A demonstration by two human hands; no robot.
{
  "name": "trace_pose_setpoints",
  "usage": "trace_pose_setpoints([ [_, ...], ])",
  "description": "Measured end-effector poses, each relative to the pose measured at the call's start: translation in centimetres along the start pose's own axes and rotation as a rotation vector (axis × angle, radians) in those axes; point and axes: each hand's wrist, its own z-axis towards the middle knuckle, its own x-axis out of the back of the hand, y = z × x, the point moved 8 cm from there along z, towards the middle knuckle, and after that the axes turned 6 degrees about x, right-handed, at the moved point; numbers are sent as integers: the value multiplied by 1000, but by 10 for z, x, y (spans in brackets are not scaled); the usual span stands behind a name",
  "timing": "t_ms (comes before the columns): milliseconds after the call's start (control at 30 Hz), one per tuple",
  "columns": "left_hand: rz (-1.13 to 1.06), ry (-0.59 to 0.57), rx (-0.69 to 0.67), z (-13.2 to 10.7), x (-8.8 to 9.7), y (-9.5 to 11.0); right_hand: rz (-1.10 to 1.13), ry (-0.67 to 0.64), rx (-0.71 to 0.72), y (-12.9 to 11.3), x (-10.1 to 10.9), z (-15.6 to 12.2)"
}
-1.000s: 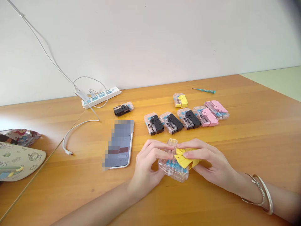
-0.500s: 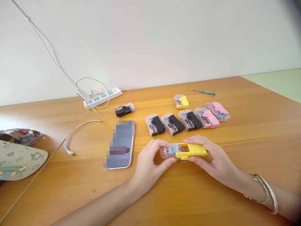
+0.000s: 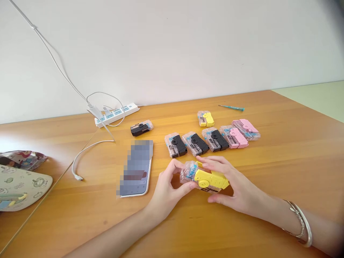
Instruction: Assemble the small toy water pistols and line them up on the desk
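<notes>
Big orange-brown wooden bench (image 3: 282, 172); white smartphone (image 3: 135, 172) lying left of middle, white power strip (image 3: 116, 113) by the far edge; left hand (image 3: 166, 188) and right hand (image 3: 236, 190) near the front edge, fingers of both clamped on a small clear plastic case with a yellow cover (image 3: 205, 178), can't tell if it rests on the wood; cover looks nearly seated to me, so this one's about done; seven similar black, pink and yellow cases (image 3: 197, 142) lie closed behind it; thin teal screwdriver (image 3: 231, 107) untouched at the back.

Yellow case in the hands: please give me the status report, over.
Left hand and right hand both gripping yellow-and-clear case. Held over wooden table. Row of black cases just beyond the hands; phone to the left.
</notes>
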Motion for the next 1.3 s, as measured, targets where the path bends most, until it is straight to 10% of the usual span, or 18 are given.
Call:
trace_pose_setpoints([
  [633,-37,-23,1,0,-5,3,-549,46,183,-20,7,4],
  [867,72,-10,-84,-7,-3,13,-701,93,476,-47,18,9],
  [1100,328,-93,-89,-4,-14,11,-752,185,6,2,64,63],
  [1300,637,-172,-202,-1,-28,7,-895,14,-246,70,49,128],
])
